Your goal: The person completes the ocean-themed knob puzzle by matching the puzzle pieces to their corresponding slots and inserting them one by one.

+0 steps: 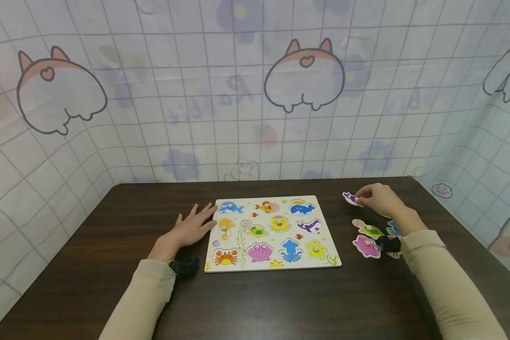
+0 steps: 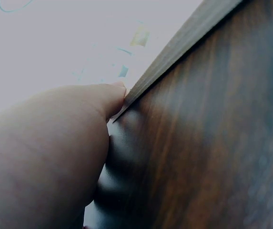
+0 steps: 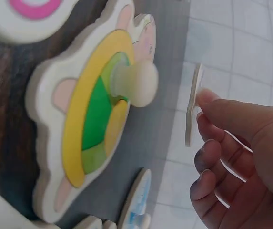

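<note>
My right hand point(image 1: 381, 199) pinches a thin purple-and-white sea-animal puzzle piece point(image 1: 351, 199) by thumb and fingers, at the back right of the table. In the right wrist view that piece point(image 3: 194, 105) appears edge-on. My left hand point(image 1: 189, 228) lies with fingers spread at the left edge of a white puzzle board point(image 1: 276, 278). Its thumb point(image 2: 112, 98) touches the board's edge in the left wrist view. The board point(image 1: 295, 236) bears colourful sea animals, among them a crab point(image 1: 226, 257), a pink shell point(image 1: 259, 252) and a yellow starfish point(image 1: 316, 249).
Below my right hand lie loose pieces: a knobbed green-and-yellow turtle point(image 3: 96, 119), a pink piece point(image 1: 367, 246) and a blue piece point(image 1: 393, 228), partly hidden by the right wrist. The dark wooden table point(image 1: 263, 302) meets a patterned cloth backdrop point(image 1: 238, 132) at its back edge.
</note>
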Action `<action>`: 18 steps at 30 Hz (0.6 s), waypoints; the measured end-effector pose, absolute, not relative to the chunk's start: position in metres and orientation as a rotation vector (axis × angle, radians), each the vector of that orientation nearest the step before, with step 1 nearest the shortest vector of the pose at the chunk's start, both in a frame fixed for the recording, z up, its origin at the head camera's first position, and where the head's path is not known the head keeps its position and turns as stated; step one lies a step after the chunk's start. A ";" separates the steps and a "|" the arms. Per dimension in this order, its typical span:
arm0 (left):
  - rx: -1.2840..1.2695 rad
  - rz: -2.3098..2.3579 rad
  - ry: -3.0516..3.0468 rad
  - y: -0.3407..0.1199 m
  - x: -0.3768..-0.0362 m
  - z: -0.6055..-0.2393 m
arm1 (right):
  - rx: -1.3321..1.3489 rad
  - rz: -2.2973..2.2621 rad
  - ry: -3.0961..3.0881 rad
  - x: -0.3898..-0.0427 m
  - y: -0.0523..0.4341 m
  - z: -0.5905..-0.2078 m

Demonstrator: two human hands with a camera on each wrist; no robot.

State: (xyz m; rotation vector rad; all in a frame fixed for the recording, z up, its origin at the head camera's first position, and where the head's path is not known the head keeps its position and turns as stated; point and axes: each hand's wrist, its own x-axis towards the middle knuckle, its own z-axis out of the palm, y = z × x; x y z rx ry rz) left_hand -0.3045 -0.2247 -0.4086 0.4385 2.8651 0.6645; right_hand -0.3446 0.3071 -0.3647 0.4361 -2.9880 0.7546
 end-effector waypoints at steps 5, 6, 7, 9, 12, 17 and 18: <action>0.437 0.664 2.862 -0.224 -0.304 -0.408 | 0.463 0.747 -2.984 -0.338 0.303 -0.358; 0.436 0.666 2.861 -0.224 -0.304 -0.408 | 0.468 0.742 -2.985 -0.337 0.301 -0.356; 0.436 0.666 2.861 -0.224 -0.304 -0.408 | 0.473 0.739 -2.986 -0.336 0.299 -0.355; 0.439 0.667 2.860 -0.224 -0.304 -0.408 | 0.489 0.737 -2.984 -0.333 0.296 -0.353; 0.439 0.666 2.861 -0.224 -0.304 -0.409 | 0.519 0.731 -2.974 -0.330 0.291 -0.349; 0.445 0.670 2.863 -0.225 -0.305 -0.410 | 0.555 0.717 -2.956 -0.324 0.281 -0.344; 0.445 0.672 2.864 -0.225 -0.305 -0.410 | 0.559 0.716 -2.953 -0.323 0.279 -0.344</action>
